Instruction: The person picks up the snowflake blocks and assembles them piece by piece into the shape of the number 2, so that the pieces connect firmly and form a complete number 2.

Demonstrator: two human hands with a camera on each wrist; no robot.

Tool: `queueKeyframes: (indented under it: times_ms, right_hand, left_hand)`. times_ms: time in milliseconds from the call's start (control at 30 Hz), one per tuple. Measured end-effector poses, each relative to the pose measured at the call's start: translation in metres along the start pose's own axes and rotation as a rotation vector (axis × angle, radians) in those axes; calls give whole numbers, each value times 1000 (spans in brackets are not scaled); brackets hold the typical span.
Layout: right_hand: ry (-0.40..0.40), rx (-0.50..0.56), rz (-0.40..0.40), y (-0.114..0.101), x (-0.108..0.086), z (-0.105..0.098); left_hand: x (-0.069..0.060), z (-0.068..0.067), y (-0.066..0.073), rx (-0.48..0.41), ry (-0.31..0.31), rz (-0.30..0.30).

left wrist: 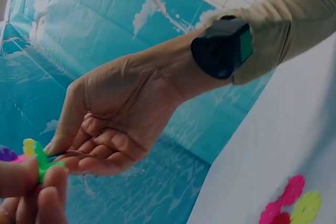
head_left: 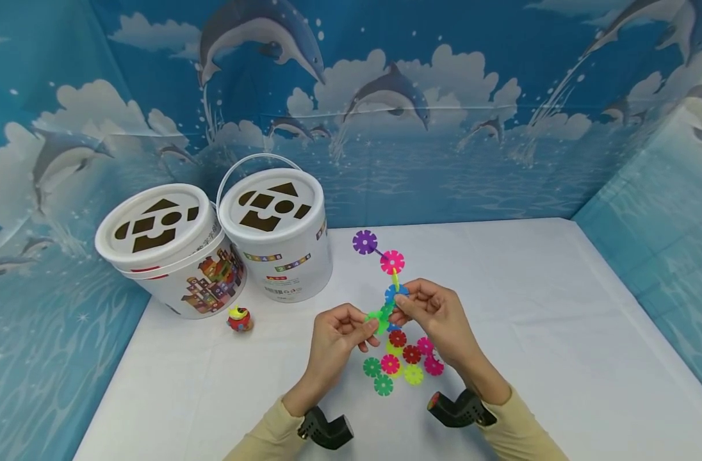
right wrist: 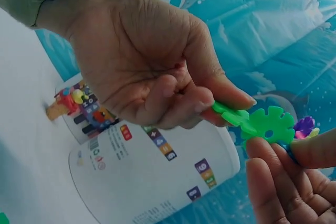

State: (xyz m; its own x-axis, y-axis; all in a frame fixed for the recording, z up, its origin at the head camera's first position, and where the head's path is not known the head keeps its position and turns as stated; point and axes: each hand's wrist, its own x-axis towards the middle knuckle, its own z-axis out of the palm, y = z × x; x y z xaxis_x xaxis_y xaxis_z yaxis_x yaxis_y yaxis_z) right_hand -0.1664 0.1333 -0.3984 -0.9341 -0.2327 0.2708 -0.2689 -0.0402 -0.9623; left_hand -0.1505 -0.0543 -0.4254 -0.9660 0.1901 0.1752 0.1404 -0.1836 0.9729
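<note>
A chain of notched plastic discs runs between my hands. Its far end has a purple disc (head_left: 365,242) and a pink disc (head_left: 392,262), followed by a yellow disc (head_left: 395,279) and a blue disc (head_left: 392,292). My left hand (head_left: 335,339) pinches a light green disc (head_left: 380,318) at the near end between thumb and fingers. My right hand (head_left: 439,315) pinches the chain close to the blue disc. In the right wrist view, two light green discs (right wrist: 272,123) join at an angle between the two hands' fingertips. Fingers partly hide the joints.
Loose red (head_left: 411,354), green (head_left: 371,367), yellow (head_left: 414,374) and pink discs (head_left: 434,365) lie below my hands. Two white lidded buckets (head_left: 273,256) stand at the back left, with a small red and yellow toy figure (head_left: 239,319) in front of them on the white table (head_left: 558,333).
</note>
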Motion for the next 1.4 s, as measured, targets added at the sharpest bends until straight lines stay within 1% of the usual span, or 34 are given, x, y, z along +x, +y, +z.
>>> queueKeyframes:
  times_ms: [167,233,267,333,467,533,600,667,733,867,933,1000,1067,1100,1167,1200,1233,1300,1400]
  right_hand:
    - [3,-18,86,4,2,-7]
    - [-7,-19,109,6,3,-9]
    - [-14,-19,117,7,3,-9]
    - [-28,-15,132,9,3,-9]
    - [-83,1,152,15,2,-9]
    - [-143,22,162,18,1,-10]
    - [-219,43,160,21,-1,-10]
    - [-282,59,143,23,-2,-9]
    - [-315,71,121,24,-3,-8]
    - [-312,75,65,25,-3,-8]
    - [-300,78,45,24,-2,-8]
    - [-289,106,29,22,-1,-10]
    - [-277,170,19,21,0,-12]
    - [-278,226,17,20,1,-14]
    - [-291,368,22,19,3,-17]
    - [-306,449,26,18,3,-19]
    - [-326,540,31,18,4,-21]
    - [-379,721,41,17,5,-25]
    - [-470,927,36,16,7,-29]
  left_hand:
    - [4,-4,1,46,-103,-88]
    - [5,-6,2,82,-123,-114]
    - [5,-6,3,98,-121,-122]
    - [5,-6,4,117,-98,-133]
    - [5,-5,6,112,-8,-144]
    - [5,-3,7,106,20,-155]
    - [5,-2,7,106,33,-162]
    - [5,-1,6,106,31,-160]
    - [5,-1,5,108,26,-149]
    - [5,-2,2,102,-4,-94]
    - [5,-3,0,120,-33,-57]
    - [5,-4,-2,142,-72,-16]
    - [6,-6,-4,169,-117,13]
    - [6,-7,-6,187,-140,20]
    - [7,-8,-10,235,-186,14]
    - [8,-8,-12,281,-210,2]
    - [9,-8,-15,339,-229,-12]
    - [9,-8,-23,492,-269,-43]
    - [9,-7,-36,753,-328,-84]
